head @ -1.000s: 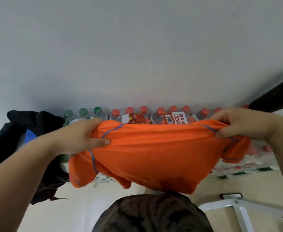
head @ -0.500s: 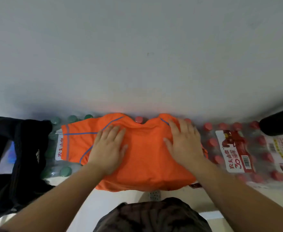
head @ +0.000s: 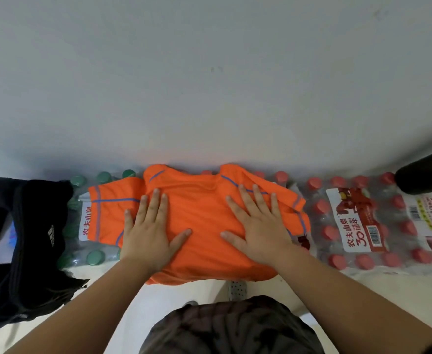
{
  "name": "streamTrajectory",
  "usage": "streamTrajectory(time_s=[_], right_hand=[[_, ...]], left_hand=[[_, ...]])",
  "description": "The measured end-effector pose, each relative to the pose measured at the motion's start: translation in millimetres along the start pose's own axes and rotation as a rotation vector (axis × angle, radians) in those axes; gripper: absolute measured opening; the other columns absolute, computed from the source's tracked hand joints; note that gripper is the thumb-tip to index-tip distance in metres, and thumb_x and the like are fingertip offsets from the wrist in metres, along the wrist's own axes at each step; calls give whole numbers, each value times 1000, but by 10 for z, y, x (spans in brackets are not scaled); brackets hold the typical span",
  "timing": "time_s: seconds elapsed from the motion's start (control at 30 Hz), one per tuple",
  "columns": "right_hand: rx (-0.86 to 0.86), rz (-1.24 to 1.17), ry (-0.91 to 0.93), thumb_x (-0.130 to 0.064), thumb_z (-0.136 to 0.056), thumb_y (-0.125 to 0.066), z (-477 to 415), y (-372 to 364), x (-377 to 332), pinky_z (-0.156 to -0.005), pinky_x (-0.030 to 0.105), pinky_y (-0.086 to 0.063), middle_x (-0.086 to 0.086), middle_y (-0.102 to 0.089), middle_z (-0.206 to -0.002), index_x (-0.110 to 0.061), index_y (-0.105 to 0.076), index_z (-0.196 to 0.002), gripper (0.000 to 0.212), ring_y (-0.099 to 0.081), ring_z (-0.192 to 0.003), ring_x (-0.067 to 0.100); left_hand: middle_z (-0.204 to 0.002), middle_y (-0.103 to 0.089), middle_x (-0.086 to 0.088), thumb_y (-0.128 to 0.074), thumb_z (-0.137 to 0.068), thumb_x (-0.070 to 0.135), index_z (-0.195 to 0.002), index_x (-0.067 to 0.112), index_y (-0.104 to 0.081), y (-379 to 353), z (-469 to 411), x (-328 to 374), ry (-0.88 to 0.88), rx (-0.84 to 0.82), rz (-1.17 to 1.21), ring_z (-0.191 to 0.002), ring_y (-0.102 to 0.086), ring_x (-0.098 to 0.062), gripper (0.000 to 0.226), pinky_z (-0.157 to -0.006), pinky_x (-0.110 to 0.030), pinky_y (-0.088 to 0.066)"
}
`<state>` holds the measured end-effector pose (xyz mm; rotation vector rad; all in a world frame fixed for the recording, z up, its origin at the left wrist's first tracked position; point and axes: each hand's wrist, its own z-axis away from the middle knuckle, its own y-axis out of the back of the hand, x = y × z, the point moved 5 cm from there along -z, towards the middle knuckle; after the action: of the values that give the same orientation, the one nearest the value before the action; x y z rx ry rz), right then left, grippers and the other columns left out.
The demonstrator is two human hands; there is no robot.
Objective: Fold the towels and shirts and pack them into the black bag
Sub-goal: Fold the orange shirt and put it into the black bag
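Atop bottle packs [head: 342,254] by wall [head: 209,72] | left hand [head: 148,236], right hand [head: 258,231] flat on shirt [head: 199,208] | black bag [head: 31,251] beside

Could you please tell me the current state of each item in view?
orange shirt: spread flat, sleeves out.
left hand: open, pressing flat on the shirt.
right hand: open, pressing flat on the shirt.
black bag: apparently open, left of the shirt.
red-capped bottles: capped, shrink-wrapped, partly under the shirt.
green-capped bottles: capped, wrapped.
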<state>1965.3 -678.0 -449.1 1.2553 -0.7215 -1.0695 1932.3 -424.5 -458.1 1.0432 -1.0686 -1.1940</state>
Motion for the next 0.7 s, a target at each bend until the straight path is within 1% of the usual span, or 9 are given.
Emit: streamTrajectory(time_s=[0.13,0.2,0.3,0.4,0.47,0.53,0.6,0.67,0.7], right_hand=[[-16,-37,69,-79,-90,-12,-145,17,8,-121,56,10,-5,13,-167,-33,-1,-160,84,19,-153,22],[38,-97,70,-73,-93,-15,-137,64,96,-123,52,7,-4,5,-168,-29,-7,-160,81,11,-154,22],[142,-116,-45,-66,-95,-20,-59,162,403,-123,52,2,1,-12,-168,-27,-27,-157,74,-2,-155,25],[93,-97,-146,-64,-96,-19,46,167,752,-122,57,1,2,-11,-168,-41,-33,-152,62,-5,-154,31],[105,-131,-144,-57,-99,-32,86,194,925,-120,55,-15,6,-21,-165,-43,-38,-150,53,-21,-149,36],[185,-213,-144,-38,-96,-58,65,264,1064,-108,49,-38,11,-47,-149,-29,-51,-145,50,-46,-131,37],[223,-301,-175,-27,-89,-69,-7,299,1180,-92,44,-50,11,-63,-122,-18,-62,-133,45,-60,-109,35],[249,-376,-193,-25,-89,-69,-75,350,1239,-76,41,-51,8,-67,-96,-14,-72,-105,20,-63,-90,31],[258,-420,-209,-24,-90,-67,-94,369,1271,-69,38,-48,6,-65,-85,-13,-71,-91,12,-61,-82,29]], left_hand=[[-167,2,-1,-12,-81,87,-160,19,-4,19,28,-104,55,-5,-5,-154,-1,-28,105,-119,-62,-10],[-167,5,-4,-11,-82,84,-160,21,-2,36,8,-63,44,-15,-19,-154,3,-30,101,-119,-63,-8],[-167,4,-6,-20,-88,76,-160,22,-8,118,-35,203,-62,25,-11,-154,3,-32,91,-118,-64,-5],[-167,6,-3,-18,-90,74,-160,25,-4,182,-62,665,-208,-6,22,-154,8,-29,86,-119,-62,-1],[-167,11,-1,-16,-89,75,-159,27,1,189,-58,1028,-324,-51,13,-153,12,-27,87,-120,-60,2],[-167,13,1,-18,-89,75,-159,27,3,174,-52,1365,-429,-89,-7,-153,16,-25,87,-120,-61,3],[-166,15,2,-19,-90,74,-159,27,5,132,-68,1633,-491,-120,-28,-152,17,-24,87,-119,-62,3],[-166,17,3,-19,-89,74,-159,26,7,77,-115,1804,-495,-141,-47,-152,18,-24,88,-120,-61,5],[-166,18,3,-19,-89,75,-159,26,8,55,-145,1854,-485,-144,-57,-152,19,-24,89,-119,-60,6]])
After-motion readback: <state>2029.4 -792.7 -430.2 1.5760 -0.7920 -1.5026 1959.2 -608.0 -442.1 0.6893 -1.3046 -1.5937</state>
